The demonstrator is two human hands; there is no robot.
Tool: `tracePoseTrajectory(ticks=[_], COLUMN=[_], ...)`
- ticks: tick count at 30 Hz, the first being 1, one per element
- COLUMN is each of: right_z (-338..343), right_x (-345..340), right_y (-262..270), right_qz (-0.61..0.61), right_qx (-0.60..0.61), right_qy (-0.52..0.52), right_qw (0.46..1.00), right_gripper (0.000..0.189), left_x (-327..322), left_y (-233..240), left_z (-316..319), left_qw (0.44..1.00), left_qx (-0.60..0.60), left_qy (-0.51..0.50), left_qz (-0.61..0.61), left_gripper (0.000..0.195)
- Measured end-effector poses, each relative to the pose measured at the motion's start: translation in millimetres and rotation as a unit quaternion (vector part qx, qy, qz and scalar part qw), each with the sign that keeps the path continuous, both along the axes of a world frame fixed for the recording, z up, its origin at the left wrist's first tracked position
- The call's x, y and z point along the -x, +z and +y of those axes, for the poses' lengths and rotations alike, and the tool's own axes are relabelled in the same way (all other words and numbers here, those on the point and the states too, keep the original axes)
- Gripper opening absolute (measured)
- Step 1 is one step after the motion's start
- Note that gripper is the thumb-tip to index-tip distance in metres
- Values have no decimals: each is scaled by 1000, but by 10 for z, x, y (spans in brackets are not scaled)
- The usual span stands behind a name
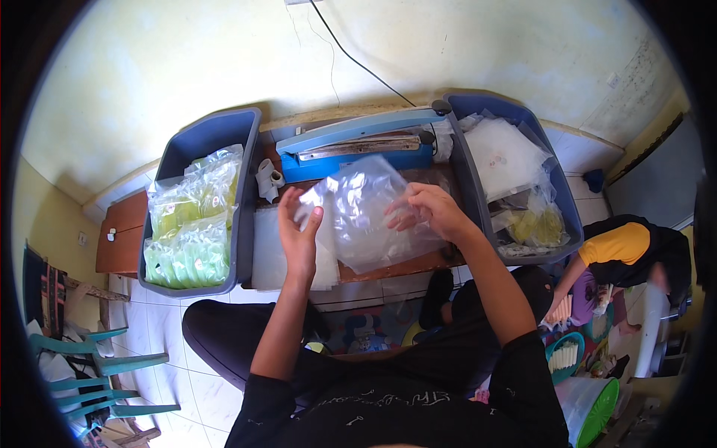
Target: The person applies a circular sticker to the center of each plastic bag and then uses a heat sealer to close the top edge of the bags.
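A clear plastic bag is held up over the low wooden table. My right hand grips its right edge, and some of those fingers show through the film. My left hand is at the bag's left corner, thumb and fingers apart. Beneath my left hand lies a stack of flat clear bags. Behind the bag stands a blue impulse sealer with its long arm raised at a slant. A roll of white material sits left of the sealer.
A grey tub on the left holds sealed bags of green and yellowish contents. Another tub on the right holds white sheets and loose bags. A bent-over person works among basins at right. Green plastic chairs stand at left.
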State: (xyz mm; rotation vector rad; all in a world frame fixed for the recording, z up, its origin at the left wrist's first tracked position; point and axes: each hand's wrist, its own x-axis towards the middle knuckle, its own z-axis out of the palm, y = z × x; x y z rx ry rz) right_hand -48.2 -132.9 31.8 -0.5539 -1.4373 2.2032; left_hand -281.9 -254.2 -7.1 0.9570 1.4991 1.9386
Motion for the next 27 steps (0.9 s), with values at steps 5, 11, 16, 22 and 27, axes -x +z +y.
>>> tracePoseTrajectory(ticks=[5, 11, 16, 22, 27], right_z=[-64, -100, -102, -74, -186], right_x=[-30, 13, -63, -103, 248], right_y=[70, -2, 139, -81, -456], right_qz=[-77, -153, -155, -61, -91], right_qx=[-26, -168, -53, -30, -16], right_qy=[111, 189, 174, 81, 23], right_qw=[991, 955, 971, 994, 995], right_gripper=[12, 9, 17, 34, 32], left_x=[-165, -331, -178, 243, 365], left_y=[345, 531, 276, 75, -255], left_z=[-43, -65, -106, -159, -401], left_qw=[963, 878, 967, 981, 967], left_qx=[-48, 76, 83, 26, 65], left_qy=[23, -261, -225, -45, 48], left_qz=[264, 395, 91, -186, -240], left_gripper=[63, 35, 12, 16, 20])
